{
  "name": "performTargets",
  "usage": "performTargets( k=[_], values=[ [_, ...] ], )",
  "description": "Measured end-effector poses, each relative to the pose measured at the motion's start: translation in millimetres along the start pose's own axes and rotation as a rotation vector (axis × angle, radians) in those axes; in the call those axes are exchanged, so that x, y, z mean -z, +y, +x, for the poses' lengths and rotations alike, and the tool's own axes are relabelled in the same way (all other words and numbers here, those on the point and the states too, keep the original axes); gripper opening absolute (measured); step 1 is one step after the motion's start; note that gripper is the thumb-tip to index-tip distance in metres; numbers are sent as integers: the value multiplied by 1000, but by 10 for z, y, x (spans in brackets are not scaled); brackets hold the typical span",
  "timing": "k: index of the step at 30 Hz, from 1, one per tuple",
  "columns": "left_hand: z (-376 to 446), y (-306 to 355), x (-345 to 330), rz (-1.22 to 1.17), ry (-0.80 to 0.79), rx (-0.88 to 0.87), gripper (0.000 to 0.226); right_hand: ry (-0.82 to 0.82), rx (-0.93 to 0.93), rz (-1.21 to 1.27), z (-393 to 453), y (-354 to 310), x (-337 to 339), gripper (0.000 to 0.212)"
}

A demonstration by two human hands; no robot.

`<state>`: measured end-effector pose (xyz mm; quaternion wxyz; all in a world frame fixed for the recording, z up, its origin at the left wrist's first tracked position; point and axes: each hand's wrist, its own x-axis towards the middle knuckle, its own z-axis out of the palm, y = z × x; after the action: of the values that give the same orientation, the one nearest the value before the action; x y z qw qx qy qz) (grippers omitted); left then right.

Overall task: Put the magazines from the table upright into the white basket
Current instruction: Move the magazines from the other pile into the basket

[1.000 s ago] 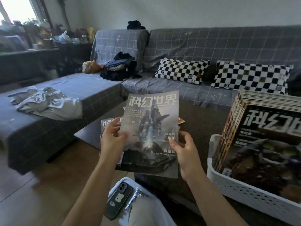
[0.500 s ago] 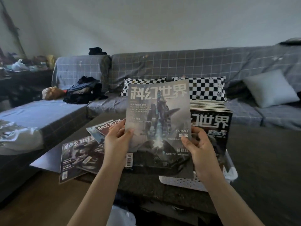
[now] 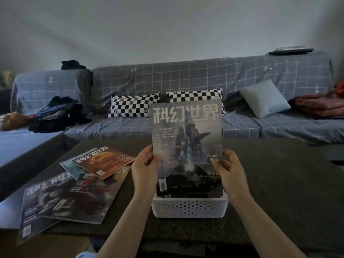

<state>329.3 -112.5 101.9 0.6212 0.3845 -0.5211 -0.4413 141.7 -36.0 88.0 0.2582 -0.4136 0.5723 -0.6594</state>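
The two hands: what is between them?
In the head view, the grey magazine stands upright between the left hand and right hand, each gripping one edge, its bottom in the white basket.

Lighting: dim and cool throughout, with a grey-blue cast; no lamp or window is seen. The wall (image 3: 167,30) is lit most brightly toward 12 o'clock and darkens to vignetted corners. The counter (image 3: 279,183) is rendered nearly black, with little surface detail. Shadows: soft and diffuse, no hard edges. Glare: a pale sheen is noted on the held magazine (image 3: 187,138). Sharpness: slightly soft overall, with visible noise. Distortion: wide-angle bowing is noted at 3 and 9 o'clock.
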Motion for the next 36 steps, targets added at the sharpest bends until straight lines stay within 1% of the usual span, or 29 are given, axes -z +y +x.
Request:
performTargets(
  k=[3, 5, 6, 8, 9, 12, 15, 18, 21, 25, 30, 34, 36],
  values=[
    [-13, -64, -24, 12, 17, -24, 39, 5, -1, -18, 26, 81, 1, 21],
    [1, -118, -23, 73, 15, -38, 42, 37, -1, -48, 54, 118, 4, 20],
    [14, -149, -20, 115, 24, -36, 39, 54, -1, -85, 68, 138, 10, 18],
    [35, -216, -11, 182, 68, -23, 23, 85, -10, -169, 83, 190, 28, 17],
    [39, -251, -2, 225, 89, -23, 20, 101, -18, -203, 82, 225, 39, 17],
    [4, -354, 2, 360, 89, -47, 16, 161, -60, -280, 68, 334, 65, 14],
    [-54, -418, -4, 423, 90, -17, 16, 216, -58, -350, 42, 412, 81, 18],
    [-106, -460, -3, 478, 89, -24, 17, 235, -39, -402, 17, 463, 87, 23],
    [-130, -475, -4, 496, 77, -29, 25, 223, -8, -444, 4, 484, 86, 30],
    [-133, -497, 11, 521, 80, -28, 24, 191, 21, -463, -7, 471, 100, 34],
    [-136, -507, 20, 518, 99, -39, 25, 189, 77, -481, -31, 465, 101, 40],
    [-145, -541, 19, 504, 109, -28, 28, 164, 116, -530, -21, 491, 104, 33],
    [-140, -551, 32, 471, 111, -11, 29, 181, 115, -538, -22, 509, 100, 34]
  ],
)
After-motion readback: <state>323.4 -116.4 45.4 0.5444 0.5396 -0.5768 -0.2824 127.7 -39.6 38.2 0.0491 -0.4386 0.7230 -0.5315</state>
